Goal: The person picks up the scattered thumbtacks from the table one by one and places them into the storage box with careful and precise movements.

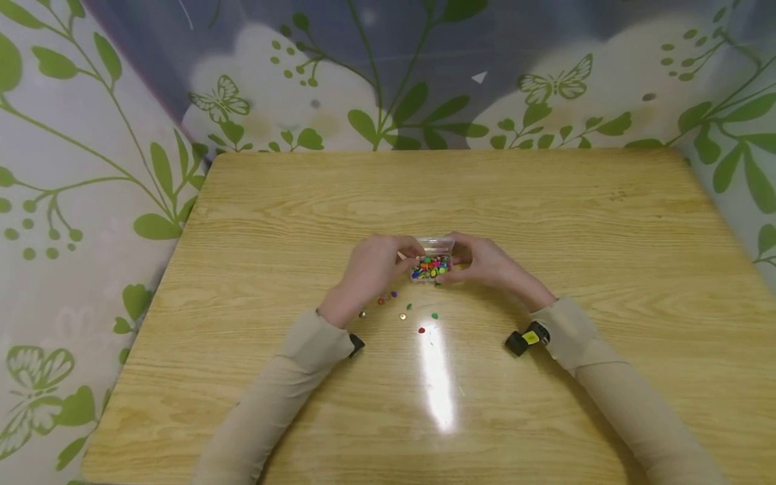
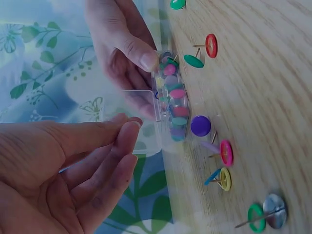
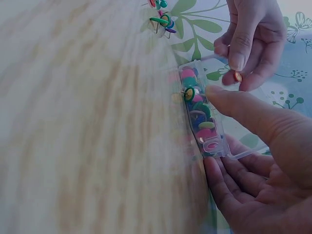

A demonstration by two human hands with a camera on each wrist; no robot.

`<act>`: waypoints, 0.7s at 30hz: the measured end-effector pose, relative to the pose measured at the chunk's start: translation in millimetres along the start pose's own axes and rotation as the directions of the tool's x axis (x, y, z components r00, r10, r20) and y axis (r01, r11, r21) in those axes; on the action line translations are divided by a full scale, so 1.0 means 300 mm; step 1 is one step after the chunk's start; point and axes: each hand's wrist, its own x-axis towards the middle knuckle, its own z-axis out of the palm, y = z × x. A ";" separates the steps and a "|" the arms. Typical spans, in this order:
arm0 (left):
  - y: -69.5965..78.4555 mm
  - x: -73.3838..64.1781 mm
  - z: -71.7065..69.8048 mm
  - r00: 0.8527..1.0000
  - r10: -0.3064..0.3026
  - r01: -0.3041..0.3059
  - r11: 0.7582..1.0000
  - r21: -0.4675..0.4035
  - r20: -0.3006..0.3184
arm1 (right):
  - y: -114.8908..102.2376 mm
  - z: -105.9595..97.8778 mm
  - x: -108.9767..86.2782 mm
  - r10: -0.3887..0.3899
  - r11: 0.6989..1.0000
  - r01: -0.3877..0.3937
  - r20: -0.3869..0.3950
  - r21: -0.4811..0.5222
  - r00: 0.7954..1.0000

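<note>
A small clear plastic box stands on the table with its hinged lid raised. Colourful thumbtacks fill it. My right hand holds the box at its right end, thumb at the near side and fingers around the end. Over the left part of the box, my left hand pinches an orange-gold thumbtack between thumb and fingertip; most of that tack is hidden by the fingers. In the left wrist view, the pinching fingertips overlap the clear lid.
Several loose thumbtacks lie on the wooden table in front of the box, among them a purple one, a red one and a green one. Some pins point up or sideways. Leaf-patterned cloth borders the table's back edge.
</note>
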 end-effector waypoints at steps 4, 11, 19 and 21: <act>0.001 0.001 0.005 1.000 0.000 0.000 1.000 0.010 -0.015 | -0.002 0.000 -0.002 0.004 1.000 -0.004 0.002 0.000 1.000; -0.033 -0.023 -0.039 0.997 -0.078 0.078 0.997 -0.001 0.010 | -0.006 0.000 -0.002 0.009 1.000 -0.009 0.008 0.007 1.000; -0.136 -0.097 -0.125 0.988 -0.154 0.154 0.988 -0.020 0.008 | -0.004 -0.001 -0.003 0.036 0.999 -0.036 0.006 -0.011 0.999; -0.162 -0.120 -0.140 0.987 -0.159 0.159 0.987 -0.008 0.023 | -0.002 -0.002 -0.003 0.036 0.999 -0.036 0.005 -0.013 0.999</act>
